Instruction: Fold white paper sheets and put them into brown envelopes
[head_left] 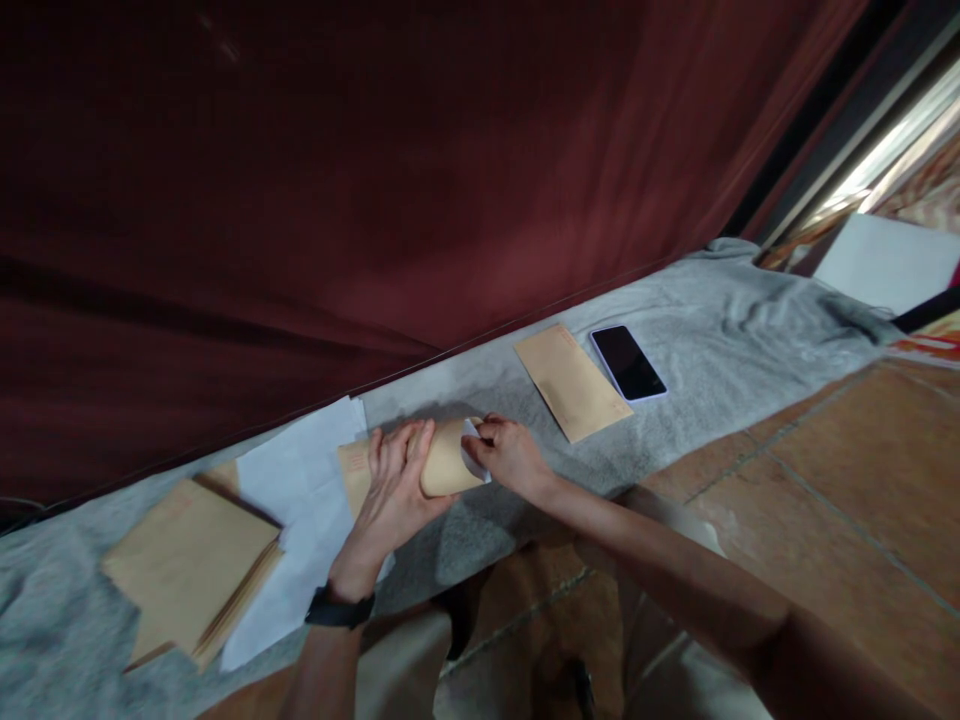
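Note:
My left hand (pixel 396 492) grips a brown envelope (pixel 444 462) that bulges open on the grey cloth (pixel 705 330). My right hand (pixel 508 452) pinches folded white paper (pixel 472 452) at the envelope's open end, partly inside it. A black wristband sits on my left wrist. White sheets (pixel 304 500) lie just left of the envelope, under my left hand's edge.
A stack of brown envelopes (pixel 187 570) lies at the left. One single brown envelope (pixel 571 380) and a dark phone (pixel 627 362) lie to the right. A dark red curtain (pixel 375 180) hangs behind the cloth. Tiled floor (pixel 847 500) is at the right.

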